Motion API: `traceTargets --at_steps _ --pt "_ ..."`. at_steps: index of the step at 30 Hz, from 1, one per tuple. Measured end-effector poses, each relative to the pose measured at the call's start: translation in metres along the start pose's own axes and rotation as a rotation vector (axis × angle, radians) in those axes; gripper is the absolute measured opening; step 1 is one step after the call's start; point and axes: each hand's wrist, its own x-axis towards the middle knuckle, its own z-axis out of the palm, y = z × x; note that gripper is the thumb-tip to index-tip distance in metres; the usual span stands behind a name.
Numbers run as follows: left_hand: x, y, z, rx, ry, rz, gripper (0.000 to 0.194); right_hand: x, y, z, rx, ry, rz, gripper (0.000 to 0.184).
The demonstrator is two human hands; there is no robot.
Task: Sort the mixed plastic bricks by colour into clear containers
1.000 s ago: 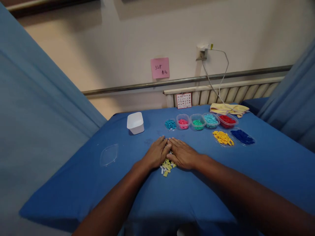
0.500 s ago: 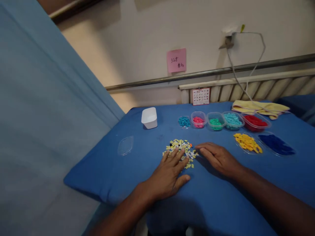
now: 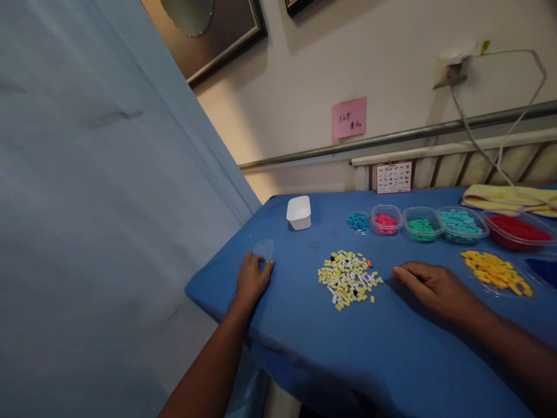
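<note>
My left hand (image 3: 253,280) reaches to the clear plastic lid (image 3: 264,247) lying on the bed's left part. Its thumb and fingers are closed at the lid's near edge, which they partly cover. A loose pile of small yellow and white plastic pieces (image 3: 348,280), with a few black ones and an orange one, is spread between my hands. My right hand (image 3: 437,290) rests on the blue sheet just right of the pile. The fingers there are curled with the thumb against them, and nothing shows in them.
Behind the pile stands a white plastic tub (image 3: 299,213). Clear containers of blue, pink, green (image 3: 424,225), turquoise and red pieces line the back right. Yellow pieces (image 3: 496,271) lie on a lid nearer me. A yellow cloth (image 3: 509,198) and a picture card (image 3: 394,177) are by the wall.
My left hand has left the pile and moved left to the clear lid. My right hand stays beside the pile, its fingers more curled. The view has swung left.
</note>
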Motion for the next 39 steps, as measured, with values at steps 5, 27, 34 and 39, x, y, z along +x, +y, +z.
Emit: traceTargets --at_steps 5,27,34,39 --pt "-0.005 0.007 -0.002 -0.01 -0.022 0.053 0.039 0.0 -0.002 -0.003 -0.094 -0.121 -0.039 0.05" --pt "0.0 0.014 -0.007 -0.103 0.095 0.18 0.038 0.01 -0.008 -0.005 -0.1 -0.118 -0.052 0.048" --pt "-0.033 0.137 -0.005 -0.325 0.07 0.57 0.026 0.013 -0.009 0.002 0.338 0.018 0.17 0.046" --pt "-0.079 0.251 0.009 -0.473 -0.019 0.931 0.013 0.014 -0.02 -0.004 0.63 0.209 0.27 0.057"
